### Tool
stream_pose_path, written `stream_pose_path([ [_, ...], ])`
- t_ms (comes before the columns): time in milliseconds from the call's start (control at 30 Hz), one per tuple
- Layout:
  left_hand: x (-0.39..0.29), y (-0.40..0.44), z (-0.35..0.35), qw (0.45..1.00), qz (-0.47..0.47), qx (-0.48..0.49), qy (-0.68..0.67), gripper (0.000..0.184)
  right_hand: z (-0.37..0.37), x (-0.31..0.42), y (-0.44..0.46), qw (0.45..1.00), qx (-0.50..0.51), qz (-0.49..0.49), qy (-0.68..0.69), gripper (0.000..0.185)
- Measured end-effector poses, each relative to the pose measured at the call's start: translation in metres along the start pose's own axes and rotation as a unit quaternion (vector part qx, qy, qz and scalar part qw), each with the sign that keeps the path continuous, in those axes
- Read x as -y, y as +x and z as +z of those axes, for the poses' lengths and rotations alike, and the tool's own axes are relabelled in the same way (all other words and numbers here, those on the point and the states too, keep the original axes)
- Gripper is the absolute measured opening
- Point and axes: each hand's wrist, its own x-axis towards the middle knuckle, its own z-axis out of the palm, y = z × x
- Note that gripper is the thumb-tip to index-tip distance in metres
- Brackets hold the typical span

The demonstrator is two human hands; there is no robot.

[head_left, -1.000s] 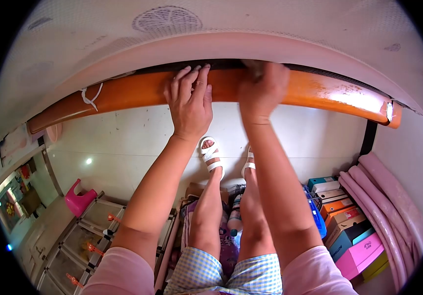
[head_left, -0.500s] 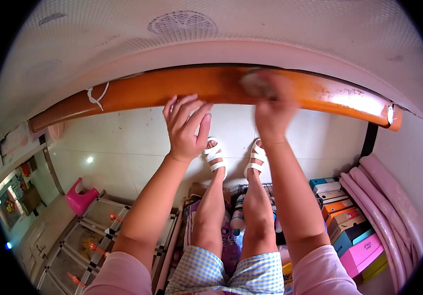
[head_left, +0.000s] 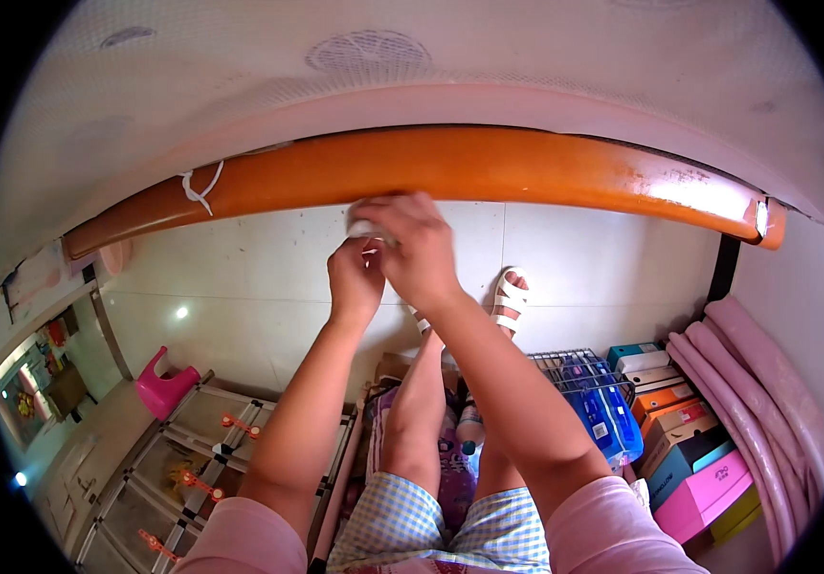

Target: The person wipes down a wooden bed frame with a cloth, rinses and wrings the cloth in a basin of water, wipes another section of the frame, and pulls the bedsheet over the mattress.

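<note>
An orange wooden rail (head_left: pixel 374 165) runs across the upper view, along the edge of a pale patterned mat (head_left: pixel 527 77). Just below the rail's middle my two hands meet. Fingers curled, my right hand (head_left: pixel 419 247) holds a pale, crumpled cloth-like piece (head_left: pixel 364 229), blurred and partly covered by the fingers. My left hand (head_left: pixel 356 279) is beneath it with its fingers bent in against the right hand; whether it grips the piece is hidden. A white string (head_left: pixel 200 191) is tied round the rail on the left.
Below are my white sandals (head_left: pixel 511 298) on the tiled floor (head_left: pixel 268 277). At left are a pink stool (head_left: pixel 165 385) and a drawer rack (head_left: pixel 168 469). At right stand a wire basket (head_left: pixel 565 364), blue packages (head_left: pixel 601 421), boxes (head_left: pixel 704 483) and pink rolled sheets (head_left: pixel 757 411).
My right hand has left the rail and moved left and down to my left hand. My left hand has dropped lower, its fingers now bent. One foot has shifted.
</note>
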Motion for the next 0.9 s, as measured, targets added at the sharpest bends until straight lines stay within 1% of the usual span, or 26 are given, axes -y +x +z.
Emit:
stream_pose_path([
  [67,-0.006,-0.002,-0.007,0.998,0.046,-0.008,-0.032,0.025,-0.027,-0.006,-0.010,0.986,-0.155,-0.008,-0.061,0.040],
  [100,-0.003,0.003,-0.013,0.994,-0.043,0.067,-0.075,0.027,-0.044,-0.013,-0.009,0.963,-0.247,-0.004,-0.104,0.042],
  [133,-0.018,0.003,-0.018,0.974,-0.067,0.107,-0.186,0.029,-0.061,-0.022,-0.007,0.930,-0.338,0.000,-0.147,0.043],
  [200,-0.037,0.006,-0.020,0.946,-0.125,0.201,-0.220,0.032,-0.086,-0.043,-0.002,0.890,-0.387,0.049,-0.236,0.046],
  [267,-0.055,0.004,-0.004,0.917,-0.098,0.245,-0.299,0.032,-0.067,-0.056,-0.004,0.877,-0.340,-0.038,-0.339,0.047],
  [300,-0.059,0.004,0.009,0.924,-0.074,0.217,-0.306,0.034,-0.051,-0.053,-0.007,0.929,-0.280,-0.081,-0.228,0.046],
  [333,-0.065,0.005,0.018,0.941,-0.095,0.197,-0.260,0.042,-0.039,-0.051,-0.020,0.977,-0.178,-0.039,-0.114,0.042],
  [367,-0.051,0.004,0.024,0.961,-0.046,0.207,-0.175,0.048,-0.039,-0.017,-0.018,0.994,-0.087,0.064,-0.027,0.040],
  [400,-0.040,0.007,0.028,0.973,0.008,0.214,-0.086,0.055,-0.044,-0.010,-0.023,0.992,-0.103,0.066,-0.025,0.035],
  [433,-0.059,0.001,0.022,0.924,-0.156,0.223,-0.267,0.068,-0.052,-0.006,-0.027,0.978,-0.154,0.119,0.073,0.033],
  [467,-0.051,0.003,0.015,0.871,-0.115,0.262,-0.398,0.078,-0.060,-0.005,-0.032,0.949,-0.203,0.173,0.170,0.030],
  [500,-0.040,0.001,0.016,0.929,-0.151,0.232,-0.245,0.080,-0.060,-0.020,-0.038,0.950,-0.220,0.205,0.087,0.027],
  [533,-0.022,0.000,0.022,0.960,-0.178,0.197,-0.085,0.084,-0.065,-0.040,-0.047,0.930,-0.113,0.348,-0.037,0.023],
  [567,0.024,0.001,0.036,0.963,-0.096,0.151,0.203,0.087,-0.067,-0.052,-0.056,0.903,-0.186,0.380,0.069,0.022],
  [600,0.005,0.001,0.028,0.967,-0.087,0.161,0.176,0.079,-0.068,-0.064,-0.061,0.863,-0.253,0.401,0.174,0.021],
  [633,0.002,0.007,0.027,0.969,-0.153,0.173,0.091,0.077,-0.070,-0.076,-0.068,0.860,-0.255,0.405,0.174,0.021],
  [700,-0.005,0.004,0.032,0.962,-0.195,0.191,0.021,0.074,-0.074,-0.094,-0.079,0.820,-0.159,0.533,0.137,0.022],
  [733,-0.024,0.001,0.038,0.967,-0.164,0.191,0.034,0.073,-0.075,-0.098,-0.075,0.821,-0.163,0.529,0.140,0.022],
  [767,-0.041,-0.010,0.038,0.977,-0.072,0.199,0.027,0.078,-0.075,-0.099,-0.079,0.829,-0.149,0.498,0.206,0.026],
  [800,-0.048,-0.017,0.052,0.988,0.080,0.111,0.070,0.079,-0.077,-0.095,-0.083,0.832,-0.137,0.466,0.269,0.030],
  [833,-0.056,-0.020,0.055,0.985,-0.069,0.155,-0.034,0.079,-0.083,-0.089,-0.080,0.831,-0.080,0.506,0.215,0.034],
  [867,-0.065,-0.021,0.056,0.948,-0.214,0.194,-0.136,0.079,-0.086,-0.089,-0.079,0.814,-0.137,0.451,0.339,0.037],
  [900,-0.069,-0.023,0.059,0.948,-0.211,0.199,-0.132,0.079,-0.092,-0.083,-0.074,0.810,-0.118,0.453,0.353,0.036],
])
